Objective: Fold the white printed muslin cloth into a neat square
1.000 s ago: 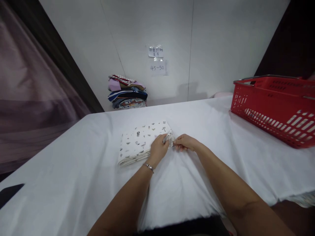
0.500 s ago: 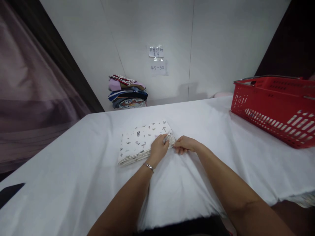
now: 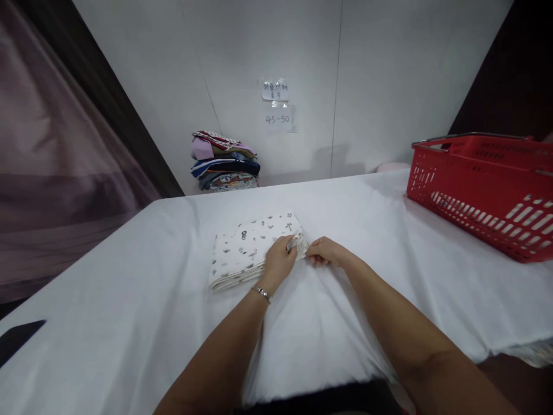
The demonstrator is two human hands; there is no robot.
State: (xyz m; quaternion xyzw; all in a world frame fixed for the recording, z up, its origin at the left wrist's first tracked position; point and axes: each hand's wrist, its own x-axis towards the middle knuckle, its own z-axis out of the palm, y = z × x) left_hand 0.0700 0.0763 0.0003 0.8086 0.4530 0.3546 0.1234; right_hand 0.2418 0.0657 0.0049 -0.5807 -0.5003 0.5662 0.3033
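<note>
A folded white cloth point(image 3: 242, 248) printed with small grey figures lies on the white-covered table point(image 3: 142, 323), its layered edge facing me. My left hand point(image 3: 280, 257) is closed on the near right corner of the cloth, with some fabric bunched between thumb and fingers. At that same corner, my right hand point(image 3: 326, 252) pinches the cloth's edge between thumb and fingertips. The fingers of the left hand are partly hidden by the bunched fabric.
A red plastic basket point(image 3: 479, 196) stands on the table at the right. Behind the table's far edge is a stack of folded fabrics point(image 3: 224, 161). Two handwritten paper notes point(image 3: 276, 119) are taped to the wall. A dark flat object point(image 3: 19, 340) lies at the left edge.
Almost nothing differs. My right hand has shifted very slightly at the cloth's corner, and the whole view has moved a little.
</note>
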